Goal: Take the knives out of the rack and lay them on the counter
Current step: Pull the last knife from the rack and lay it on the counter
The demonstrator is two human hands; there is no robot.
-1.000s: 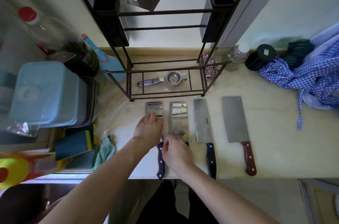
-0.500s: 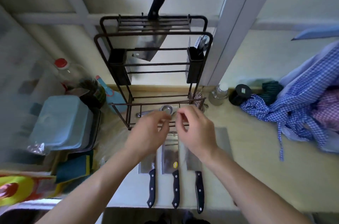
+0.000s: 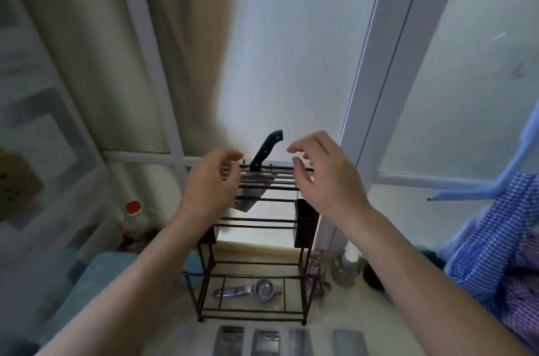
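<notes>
Dark metal wire rack point(image 3: 253, 268), matt black knife handle point(image 3: 266, 150), checked blue cloth point(image 3: 493, 244)

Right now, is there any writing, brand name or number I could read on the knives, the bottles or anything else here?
None is readable.
Knife in the rack: black handle shows rivets only, no lettering.
Blades on the counter: too blurred to show any mark.
Red-capped bottle: label, if any, is blurred.
Small clear bottle: no legible label.

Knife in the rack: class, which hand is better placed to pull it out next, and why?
Probably the right hand. The knife handle leans up toward it, and its open fingers reach level with the handle's top. The left hand sits lower, beside the rack top.
</notes>
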